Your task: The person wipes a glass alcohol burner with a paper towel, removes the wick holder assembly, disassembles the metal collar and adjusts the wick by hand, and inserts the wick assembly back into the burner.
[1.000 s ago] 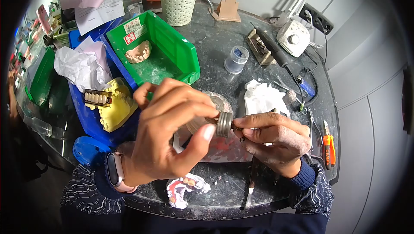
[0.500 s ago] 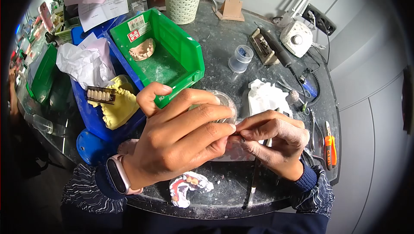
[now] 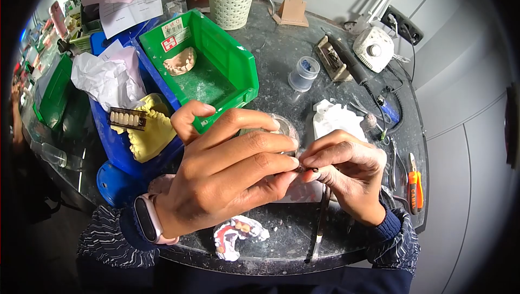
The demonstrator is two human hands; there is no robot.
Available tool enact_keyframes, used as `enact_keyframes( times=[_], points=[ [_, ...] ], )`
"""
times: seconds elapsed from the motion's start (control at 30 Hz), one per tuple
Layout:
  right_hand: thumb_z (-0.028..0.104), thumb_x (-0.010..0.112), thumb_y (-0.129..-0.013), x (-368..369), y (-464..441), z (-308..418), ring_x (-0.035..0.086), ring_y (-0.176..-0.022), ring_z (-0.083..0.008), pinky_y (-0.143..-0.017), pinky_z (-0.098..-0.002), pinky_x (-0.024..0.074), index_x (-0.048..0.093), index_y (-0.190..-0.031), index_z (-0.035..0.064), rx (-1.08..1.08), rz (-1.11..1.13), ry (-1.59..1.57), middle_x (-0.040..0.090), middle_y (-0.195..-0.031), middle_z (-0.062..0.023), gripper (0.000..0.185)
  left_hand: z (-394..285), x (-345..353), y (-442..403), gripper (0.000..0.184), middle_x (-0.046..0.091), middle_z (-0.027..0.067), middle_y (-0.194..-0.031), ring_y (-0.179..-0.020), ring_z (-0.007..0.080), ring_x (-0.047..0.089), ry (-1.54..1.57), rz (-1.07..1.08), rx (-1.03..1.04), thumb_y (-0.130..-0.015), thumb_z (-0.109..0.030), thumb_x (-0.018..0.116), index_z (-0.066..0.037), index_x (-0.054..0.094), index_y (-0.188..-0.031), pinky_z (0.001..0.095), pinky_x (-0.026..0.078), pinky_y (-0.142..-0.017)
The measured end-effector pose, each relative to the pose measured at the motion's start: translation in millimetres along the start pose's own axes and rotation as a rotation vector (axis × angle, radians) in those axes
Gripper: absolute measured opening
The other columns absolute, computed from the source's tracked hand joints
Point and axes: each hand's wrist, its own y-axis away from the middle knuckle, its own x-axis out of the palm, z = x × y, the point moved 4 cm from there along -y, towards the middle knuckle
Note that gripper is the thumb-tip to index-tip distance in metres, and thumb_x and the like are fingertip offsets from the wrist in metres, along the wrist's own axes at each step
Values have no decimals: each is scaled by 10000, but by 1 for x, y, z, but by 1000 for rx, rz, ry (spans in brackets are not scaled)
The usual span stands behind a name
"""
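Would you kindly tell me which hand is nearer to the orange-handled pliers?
Right. The right hand is nearer, just left of the pliers and not touching them; the left hand is farther left, on the right hand's other side.

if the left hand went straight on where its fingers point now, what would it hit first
Likely the small dark piece in the right hand, or that hand's fingertips, just beyond the left hand. Depth is unclear; they may already touch.

A dark bench (image 3: 271, 80) bears a woven cup (image 3: 230, 8), jar (image 3: 302, 76), pliers (image 3: 415, 185) and dental cast (image 3: 236, 232).
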Motion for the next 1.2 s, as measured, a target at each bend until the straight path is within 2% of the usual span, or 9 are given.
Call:
enact_keyframes(
  times=[0.1,0.3,0.5,0.6,0.8,0.9,1.0,1.1,1.2],
  points=[
    [15,696,-829,2,-1,0,664,-810,-169,-735,-254,536,712,-938,-15,-27,20,44,680,-934,-131,114,0,0,0,105,717,-66,-888,-945,150,652,-16,1,4,-704,-199,785,-189,690,-747,333,309,-889],
    [-18,670,-859,10,7,-3,656,-836,-147,-718,-252,541,655,-1053,-57,262,-74,-460,676,-966,-128,199,-2,1,1,78,707,-76,-885,-936,152,642,-60,-9,7,-752,-212,750,-187,684,-785,344,302,-883],
    [-26,679,-848,9,9,-5,661,-858,-149,-739,-252,547,635,-1035,-65,172,-106,-389,669,-973,-125,196,-3,1,-1,66,698,-76,-864,-928,153,634,-72,12,-1,-765,-209,734,-181,677,-783,355,285,-888],
    [-14,690,-841,10,8,-3,662,-847,-144,-740,-250,545,649,-1026,-50,172,-117,-514,674,-985,-119,193,-4,2,0,72,692,-75,-862,-927,155,631,-72,15,-3,-772,-218,730,-176,671,-770,355,283,-889],
    [-4,706,-822,7,4,2,658,-824,-141,-717,-255,534,696,-970,-23,129,-40,-162,688,-939,-118,149,-1,2,0,111,676,-65,-867,-911,155,614,-54,30,16,-782,-251,730,-162,668,-760,328,292,-879],
    [2,712,-818,7,3,3,658,-809,-157,-677,-263,526,703,-972,-15,118,-51,-97,692,-913,-126,156,0,1,0,131,673,-58,-868,-902,161,605,-43,32,19,-780,-268,736,-155,672,-761,317,299,-872],
    [-7,711,-810,7,1,9,656,-788,-178,-649,-276,518,706,-982,-3,-30,-37,58,683,-913,-123,172,0,0,0,153,675,-53,-866,-900,168,601,-34,33,12,-776,-288,745,-152,676,-760,316,305,-868],
    [-23,706,-798,6,-3,19,652,-775,-199,-655,-287,519,705,-989,-2,-271,7,315,669,-908,-117,192,1,0,0,175,677,-47,-857,-907,174,597,-18,36,6,-772,-307,751,-149,679,-759,319,308,-870],
    [-45,700,-786,7,-3,23,650,-780,-204,-661,-292,524,702,-996,-9,-314,26,397,658,-907,-113,212,3,-1,-1,182,685,-41,-856,-926,182,593,9,47,-4,-770,-311,754,-145,681,-764,322,308,-874]
  ],
)
